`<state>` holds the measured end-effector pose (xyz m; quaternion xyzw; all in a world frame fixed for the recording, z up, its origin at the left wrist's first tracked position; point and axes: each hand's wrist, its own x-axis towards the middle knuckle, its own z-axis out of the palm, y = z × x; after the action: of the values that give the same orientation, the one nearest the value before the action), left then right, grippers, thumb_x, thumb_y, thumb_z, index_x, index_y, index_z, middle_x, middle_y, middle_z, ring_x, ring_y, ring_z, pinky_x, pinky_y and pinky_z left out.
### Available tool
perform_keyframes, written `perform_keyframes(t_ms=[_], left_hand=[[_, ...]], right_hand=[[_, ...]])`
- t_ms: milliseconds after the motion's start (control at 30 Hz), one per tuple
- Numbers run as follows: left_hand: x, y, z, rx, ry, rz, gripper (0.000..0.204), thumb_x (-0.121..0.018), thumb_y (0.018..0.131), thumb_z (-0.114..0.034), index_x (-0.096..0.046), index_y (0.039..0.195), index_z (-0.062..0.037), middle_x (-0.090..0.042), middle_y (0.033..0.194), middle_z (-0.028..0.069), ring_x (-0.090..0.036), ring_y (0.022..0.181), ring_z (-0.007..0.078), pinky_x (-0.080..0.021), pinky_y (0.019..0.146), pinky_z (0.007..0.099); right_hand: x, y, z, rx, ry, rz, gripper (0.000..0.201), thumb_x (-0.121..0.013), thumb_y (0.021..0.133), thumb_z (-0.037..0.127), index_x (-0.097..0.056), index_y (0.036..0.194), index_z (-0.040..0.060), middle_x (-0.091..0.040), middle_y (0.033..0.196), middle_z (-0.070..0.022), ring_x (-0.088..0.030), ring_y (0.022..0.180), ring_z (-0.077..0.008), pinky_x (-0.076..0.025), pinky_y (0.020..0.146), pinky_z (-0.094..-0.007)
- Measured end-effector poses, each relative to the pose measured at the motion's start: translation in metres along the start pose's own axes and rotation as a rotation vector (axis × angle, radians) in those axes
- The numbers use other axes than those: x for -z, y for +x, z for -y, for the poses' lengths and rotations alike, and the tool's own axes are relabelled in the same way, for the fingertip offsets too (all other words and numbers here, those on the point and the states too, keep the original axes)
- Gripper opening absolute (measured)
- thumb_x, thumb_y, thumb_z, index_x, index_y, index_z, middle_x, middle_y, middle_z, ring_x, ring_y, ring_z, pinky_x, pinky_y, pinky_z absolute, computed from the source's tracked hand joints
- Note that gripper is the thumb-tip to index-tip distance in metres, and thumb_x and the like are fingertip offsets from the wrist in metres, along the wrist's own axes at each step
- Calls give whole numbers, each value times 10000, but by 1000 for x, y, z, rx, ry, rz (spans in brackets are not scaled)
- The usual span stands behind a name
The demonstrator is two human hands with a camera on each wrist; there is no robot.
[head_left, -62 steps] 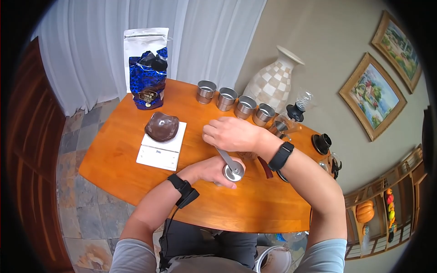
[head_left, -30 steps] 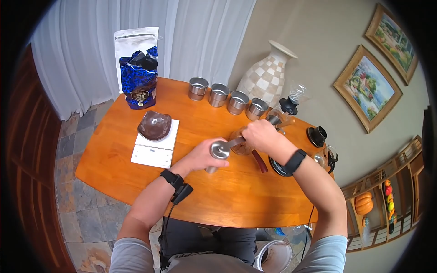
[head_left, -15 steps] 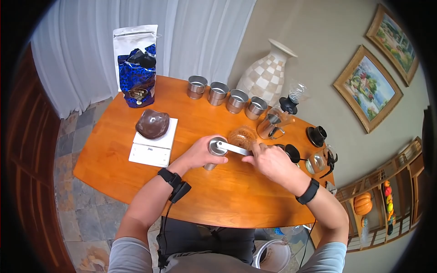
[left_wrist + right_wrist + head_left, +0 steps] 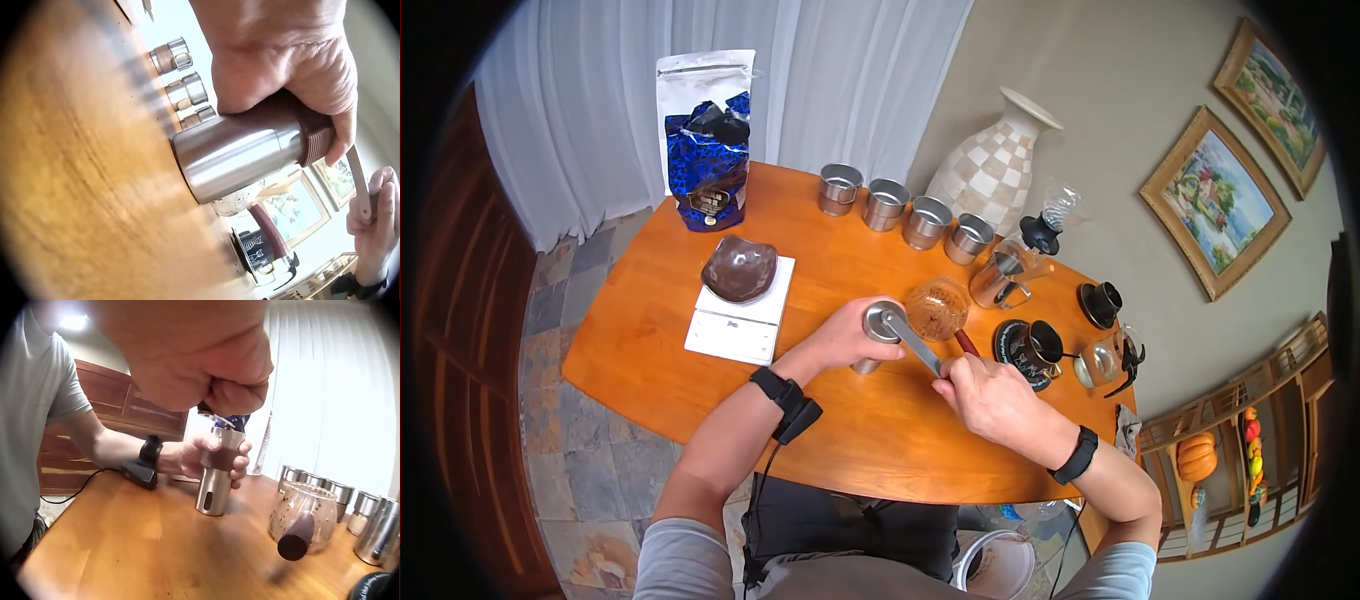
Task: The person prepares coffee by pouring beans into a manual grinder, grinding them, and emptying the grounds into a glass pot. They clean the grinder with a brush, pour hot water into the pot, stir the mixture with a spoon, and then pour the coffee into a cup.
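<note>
A steel hand grinder with a brown grip band stands on the wooden table. My left hand is wrapped round its upper body; in the right wrist view the fingers curl round the band. A flat metal crank runs from the grinder's top toward the lower right. At the crank's outer end, my right hand grips the knob, which the fingers hide. Just beyond the grinder is a speckled glass pot with a dark red handle.
A brown bowl rests on a white scale at the left, before a blue and white bag. Several steel cups, a steel pitcher, a black cup and a glass server stand at the back and right.
The crank has swung round the grinder's top, from pointing up-left to pointing lower right, with my right hand moving along with it. My left hand and the grinder shifted slightly up-left, then stayed nearly still.
</note>
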<state>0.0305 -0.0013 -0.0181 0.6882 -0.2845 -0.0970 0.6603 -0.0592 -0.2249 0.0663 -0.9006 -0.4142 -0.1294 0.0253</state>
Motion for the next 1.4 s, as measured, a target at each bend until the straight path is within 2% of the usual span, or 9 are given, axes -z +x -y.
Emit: perform_keyframes(t_ms=[233, 400, 633, 733, 900, 1033, 1100, 1267, 1400], left_hand=[[0, 0, 3, 1, -53, 11, 310, -777, 673, -92, -607, 929, -45, -622, 851, 4, -580, 796, 108, -467, 737, 265], [0, 1, 6, 2, -37, -16, 315, -778, 669, -78, -606, 930, -38, -629, 861, 10, -587, 811, 105, -471, 751, 260], [-3, 2, 9, -53, 6, -34, 329, -797, 674, -94, -608, 937, -34, -644, 854, 18, -598, 799, 109, -484, 739, 270], [-5, 2, 4, -41, 22, -35, 322, -801, 682, -96, -608, 931, -30, -649, 848, 19, -605, 796, 108, -488, 727, 272], [-2, 2, 8, 13, -53, -73, 293, -791, 694, -89, -610, 919, -33, -647, 844, 19, -604, 793, 110, -489, 725, 269], [-4, 2, 5, 35, -94, -81, 263, -771, 703, -72, -609, 908, -38, -644, 841, 23, -600, 784, 113, -490, 723, 271], [-5, 2, 2, 41, -80, -81, 255, -766, 705, -70, -606, 902, -37, -641, 837, 23, -599, 784, 112, -489, 723, 269], [-4, 2, 5, 74, -38, -93, 327, -799, 714, -121, -614, 965, -24, -618, 832, 9, -547, 756, 83, -472, 695, 263], [-11, 2, 1, -12, 50, -79, 312, -791, 719, -106, -601, 954, -27, -596, 839, 6, -533, 769, 79, -467, 692, 254]], right_hand=[[0, 6, 12, 47, -23, 39, 237, -588, 932, 216, -484, 871, 12, -549, 644, -140, -592, 533, -286, -478, 451, -381], [-7, 12, 18, 161, 17, -9, 239, -609, 915, 214, -486, 835, 26, -545, 635, -132, -583, 518, -280, -467, 426, -384], [-17, 17, 23, 171, 81, -66, 232, -605, 912, 211, -485, 817, 36, -516, 614, -120, -579, 502, -282, -468, 417, -386], [-21, 26, 36, 205, 97, -103, 219, -589, 912, 209, -491, 818, 38, -494, 592, -108, -578, 489, -271, -459, 390, -390], [-21, 35, 38, 165, -23, -92, 159, -572, 881, 173, -505, 819, 43, -492, 582, -110, -545, 399, -249, -417, 311, -395], [-26, 46, 43, 136, -45, -157, 128, -566, 855, 146, -508, 812, 41, -500, 582, -118, -541, 382, -242, -416, 303, -385], [-27, 52, 47, 178, -111, -222, 226, -616, 879, 193, -494, 771, 36, -470, 535, -75, -514, 393, -206, -397, 321, -341], [-31, 56, 49, 165, -96, -200, 233, -607, 880, 203, -492, 764, 38, -488, 542, -86, -519, 409, -207, -400, 328, -345], [-37, 68, 59, 239, -81, -254, 206, -610, 830, 180, -487, 750, 35, -493, 544, -92, -517, 421, -223, -402, 340, -357]])
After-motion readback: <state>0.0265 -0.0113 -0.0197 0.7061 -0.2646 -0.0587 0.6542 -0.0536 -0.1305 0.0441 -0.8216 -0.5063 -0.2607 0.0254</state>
